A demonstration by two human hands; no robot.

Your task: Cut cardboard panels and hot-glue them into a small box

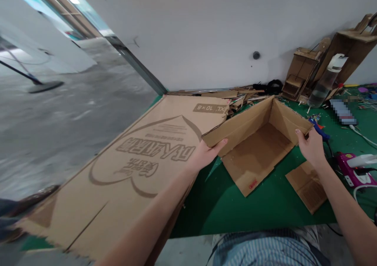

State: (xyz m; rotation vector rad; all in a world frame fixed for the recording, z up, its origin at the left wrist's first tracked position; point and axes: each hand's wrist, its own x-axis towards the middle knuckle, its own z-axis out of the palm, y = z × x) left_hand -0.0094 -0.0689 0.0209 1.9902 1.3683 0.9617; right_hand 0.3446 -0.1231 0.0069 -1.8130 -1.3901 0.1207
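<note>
Both hands hold a partly formed cardboard box (pixel 259 148), with two upright walls meeting at a far corner and a base panel carrying a small red mark. My left hand (pixel 207 154) grips the left wall at its outer end, thumb on the inner face. My right hand (pixel 310 144) pinches the outer end of the right wall, its thumb inside and the fingers mostly hidden behind. Under my left forearm lies a large printed cardboard sheet (pixel 165 128) with a slit near its front edge. A small cardboard piece (pixel 308 185) rests below my right hand.
On the green table (pixel 218 215) stand a clear bottle (pixel 324 81) and cardboard models (pixel 303 73) at the back right. A phone (pixel 343 111), a blue tool (pixel 321 129) and a pink power strip (pixel 352 170) lie at right. Cardboard scraps (pixel 241 97) line the wall.
</note>
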